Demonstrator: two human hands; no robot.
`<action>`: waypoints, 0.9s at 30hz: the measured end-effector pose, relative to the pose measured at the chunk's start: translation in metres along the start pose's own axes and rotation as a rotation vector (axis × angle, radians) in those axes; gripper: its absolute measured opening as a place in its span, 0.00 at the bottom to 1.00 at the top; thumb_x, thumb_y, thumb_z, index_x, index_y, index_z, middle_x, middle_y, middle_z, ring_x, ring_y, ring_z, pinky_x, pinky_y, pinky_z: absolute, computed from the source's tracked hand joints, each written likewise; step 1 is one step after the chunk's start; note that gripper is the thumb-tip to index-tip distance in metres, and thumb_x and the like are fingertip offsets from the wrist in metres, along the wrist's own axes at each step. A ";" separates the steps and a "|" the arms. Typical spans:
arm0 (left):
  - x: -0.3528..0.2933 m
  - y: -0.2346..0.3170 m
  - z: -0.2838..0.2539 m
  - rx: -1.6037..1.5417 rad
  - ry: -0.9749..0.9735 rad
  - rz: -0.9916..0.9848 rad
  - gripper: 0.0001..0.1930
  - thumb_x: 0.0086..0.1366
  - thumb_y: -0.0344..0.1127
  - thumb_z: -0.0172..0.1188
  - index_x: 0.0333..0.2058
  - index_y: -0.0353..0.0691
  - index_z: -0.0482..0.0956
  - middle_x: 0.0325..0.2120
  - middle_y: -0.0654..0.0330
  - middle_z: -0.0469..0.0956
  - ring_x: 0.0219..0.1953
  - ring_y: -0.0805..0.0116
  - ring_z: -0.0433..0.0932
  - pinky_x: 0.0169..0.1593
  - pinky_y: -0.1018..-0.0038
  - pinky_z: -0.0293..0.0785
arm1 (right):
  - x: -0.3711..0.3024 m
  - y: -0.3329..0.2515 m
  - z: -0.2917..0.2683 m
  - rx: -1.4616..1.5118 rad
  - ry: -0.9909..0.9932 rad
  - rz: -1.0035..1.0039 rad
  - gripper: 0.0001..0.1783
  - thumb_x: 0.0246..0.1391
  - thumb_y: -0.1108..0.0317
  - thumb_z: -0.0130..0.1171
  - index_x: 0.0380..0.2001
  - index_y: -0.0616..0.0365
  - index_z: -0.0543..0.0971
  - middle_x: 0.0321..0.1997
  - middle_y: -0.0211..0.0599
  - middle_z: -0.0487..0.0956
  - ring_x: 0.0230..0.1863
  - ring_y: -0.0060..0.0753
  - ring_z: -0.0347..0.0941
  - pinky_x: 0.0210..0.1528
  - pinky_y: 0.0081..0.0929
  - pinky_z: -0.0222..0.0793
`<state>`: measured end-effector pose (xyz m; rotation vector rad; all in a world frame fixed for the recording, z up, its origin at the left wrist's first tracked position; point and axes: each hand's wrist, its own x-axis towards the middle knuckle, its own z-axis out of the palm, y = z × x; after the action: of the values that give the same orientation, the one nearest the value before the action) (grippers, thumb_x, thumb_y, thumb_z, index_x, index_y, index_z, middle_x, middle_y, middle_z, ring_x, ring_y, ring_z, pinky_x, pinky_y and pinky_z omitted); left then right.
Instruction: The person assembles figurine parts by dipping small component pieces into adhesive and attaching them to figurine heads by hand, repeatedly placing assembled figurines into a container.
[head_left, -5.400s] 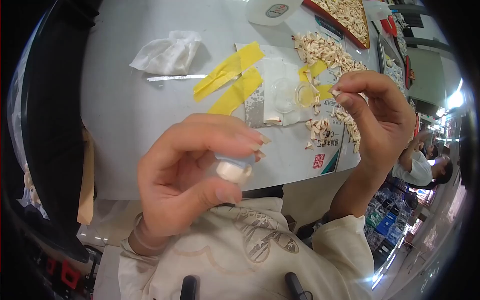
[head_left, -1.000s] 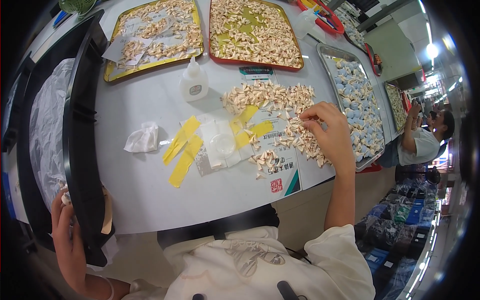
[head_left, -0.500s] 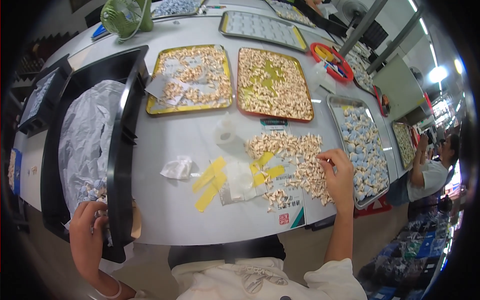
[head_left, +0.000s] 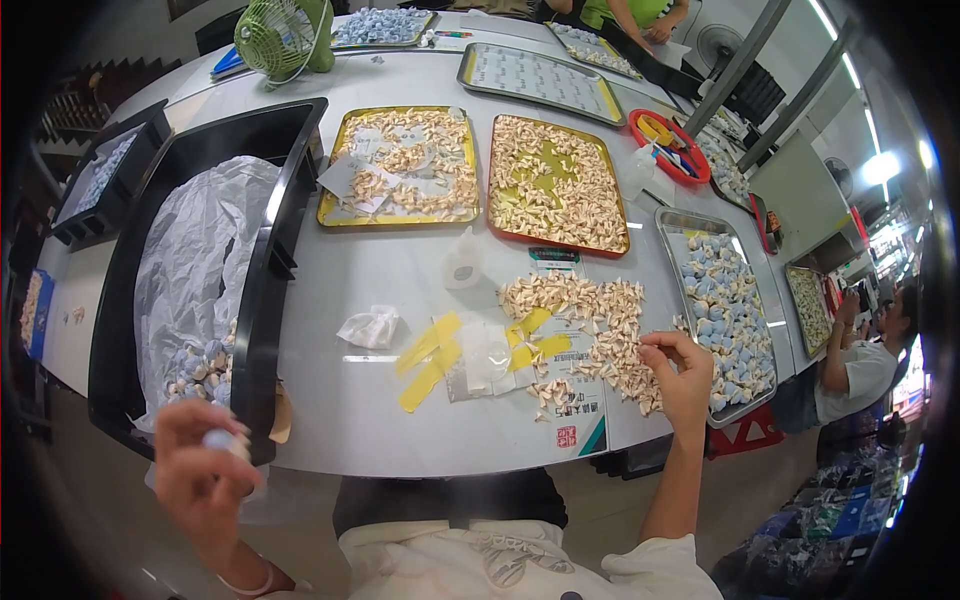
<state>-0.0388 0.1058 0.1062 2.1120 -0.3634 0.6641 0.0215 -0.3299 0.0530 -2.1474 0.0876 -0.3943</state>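
My left hand (head_left: 205, 470), somewhat blurred, is closed on a small rounded blue-and-cream piece (head_left: 222, 440) just above the near end of a black bin (head_left: 262, 300). Inside that bin, similar blue-and-cream pieces (head_left: 200, 372) lie on crumpled white plastic sheeting (head_left: 195, 250). On the right, my right hand (head_left: 685, 375) is pinched at the edge of a loose heap of small pointed cream pieces (head_left: 610, 330). Whatever sits between its fingertips is too small to make out. To the right of that hand, a metal tray (head_left: 668, 225) holds many blue-and-cream pieces.
Two trays of cream pieces, one yellow-rimmed (head_left: 330, 215) and one red-rimmed (head_left: 560, 243), lie farther back. Between them and me are a white bottle (head_left: 462, 262), a crumpled tissue (head_left: 368, 327) and yellow tape strips (head_left: 430, 365). A green fan (head_left: 275, 42) and red basket (head_left: 635, 125) stand beyond.
My left hand has risen out of the bin's near end with a blue-and-cream piece in its fingers. My right hand stays at the heap, fingers pinched. The view has shifted slightly.
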 end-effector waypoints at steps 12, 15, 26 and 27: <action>-0.028 0.012 0.120 -1.241 -0.201 -0.345 0.17 0.47 0.24 0.69 0.37 0.32 0.75 0.38 0.52 0.73 0.40 0.63 0.74 0.46 0.70 0.72 | -0.019 -0.031 0.017 0.083 -0.039 -0.076 0.05 0.42 0.82 0.61 0.26 0.67 0.77 0.27 0.34 0.78 0.28 0.20 0.71 0.33 0.17 0.66; -0.032 0.002 0.137 -1.343 -0.210 -0.372 0.18 0.51 0.24 0.66 0.41 0.30 0.74 0.39 0.53 0.73 0.42 0.62 0.72 0.48 0.67 0.70 | -0.024 -0.040 0.023 0.131 -0.060 -0.024 0.06 0.41 0.84 0.61 0.26 0.66 0.77 0.27 0.35 0.78 0.28 0.21 0.71 0.34 0.19 0.67; -0.029 -0.025 0.153 -1.373 -0.303 -0.335 0.18 0.53 0.21 0.62 0.44 0.30 0.72 0.44 0.49 0.71 0.47 0.61 0.72 0.51 0.67 0.69 | -0.014 -0.042 0.059 0.616 -0.303 0.007 0.12 0.41 0.72 0.68 0.25 0.60 0.73 0.26 0.37 0.74 0.28 0.28 0.69 0.33 0.21 0.63; -0.029 -0.024 0.152 -1.383 -0.300 -0.345 0.18 0.53 0.21 0.62 0.44 0.30 0.72 0.44 0.49 0.71 0.47 0.61 0.72 0.51 0.67 0.69 | -0.013 -0.040 0.060 0.724 -0.338 0.053 0.11 0.39 0.77 0.67 0.25 0.62 0.74 0.27 0.39 0.75 0.29 0.28 0.71 0.33 0.21 0.66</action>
<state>-0.0013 -0.0034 0.0000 0.8705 -0.4237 -0.1626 0.0242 -0.2566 0.0512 -1.4622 -0.1687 -0.0101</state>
